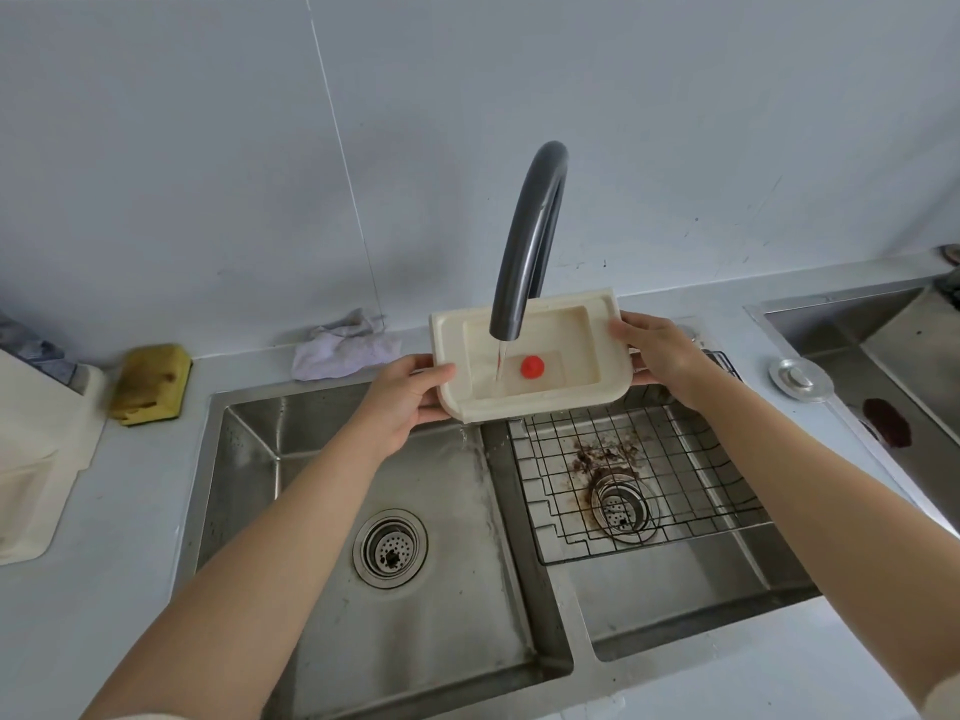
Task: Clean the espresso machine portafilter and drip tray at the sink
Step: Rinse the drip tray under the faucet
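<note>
A cream plastic drip tray (576, 335) with a red float (532, 367) in its well is held under the dark curved faucet (530, 241). A thin stream of water runs from the spout into the tray. My left hand (402, 402) grips the tray's left edge and my right hand (657, 350) grips its right edge. The tray hangs tilted over the divider of the double steel sink (467, 605), and water spills from its lower left corner into the left basin. No portafilter is in view.
Coffee grounds lie around the right basin's drain (621, 504) under a wire rack (675, 491). A yellow sponge (150, 384) and a crumpled cloth (343, 348) sit on the counter behind the left basin. A cream appliance (31, 454) stands at far left, a sink plug (800, 379) at right.
</note>
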The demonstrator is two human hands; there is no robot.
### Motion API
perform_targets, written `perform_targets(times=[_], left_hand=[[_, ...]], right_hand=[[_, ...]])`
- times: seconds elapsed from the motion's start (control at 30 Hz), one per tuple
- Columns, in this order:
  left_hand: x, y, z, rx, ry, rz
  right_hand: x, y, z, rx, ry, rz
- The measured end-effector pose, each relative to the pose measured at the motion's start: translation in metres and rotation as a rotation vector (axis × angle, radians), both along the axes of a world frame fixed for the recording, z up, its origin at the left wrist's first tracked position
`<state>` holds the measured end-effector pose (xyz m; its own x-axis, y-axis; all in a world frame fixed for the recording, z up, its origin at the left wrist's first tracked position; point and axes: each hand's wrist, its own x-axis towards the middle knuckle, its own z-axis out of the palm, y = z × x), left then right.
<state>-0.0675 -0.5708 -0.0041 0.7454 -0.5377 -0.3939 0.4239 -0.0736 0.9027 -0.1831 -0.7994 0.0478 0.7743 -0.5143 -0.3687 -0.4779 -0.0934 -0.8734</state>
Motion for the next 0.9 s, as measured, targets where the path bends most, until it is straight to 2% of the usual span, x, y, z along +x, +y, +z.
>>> perform_targets(times=[0.23,0.37,0.57,0.73,0.9], left_hand=[[-0.012,-0.011,-0.005,0.007,-0.005,0.009],[-0.026,-0.001,-0.021,0.033,0.031,0.046],[-0.039,0.019,-0.040,0.113,0.070,0.069],[-0.039,0.036,-0.041,0.140,0.082,0.055],[-0.040,0.049,-0.042,0.180,0.082,0.086]], right_hand=[[-0.007,-0.013,-0.007,0.019,-0.006,-0.027],[-0.013,-0.016,-0.021,0.096,0.008,0.001],[-0.013,-0.021,-0.041,0.329,0.065,-0.100],[0.000,-0.013,-0.049,0.583,0.002,-0.159],[0.021,0.004,-0.047,0.731,-0.070,-0.139]])
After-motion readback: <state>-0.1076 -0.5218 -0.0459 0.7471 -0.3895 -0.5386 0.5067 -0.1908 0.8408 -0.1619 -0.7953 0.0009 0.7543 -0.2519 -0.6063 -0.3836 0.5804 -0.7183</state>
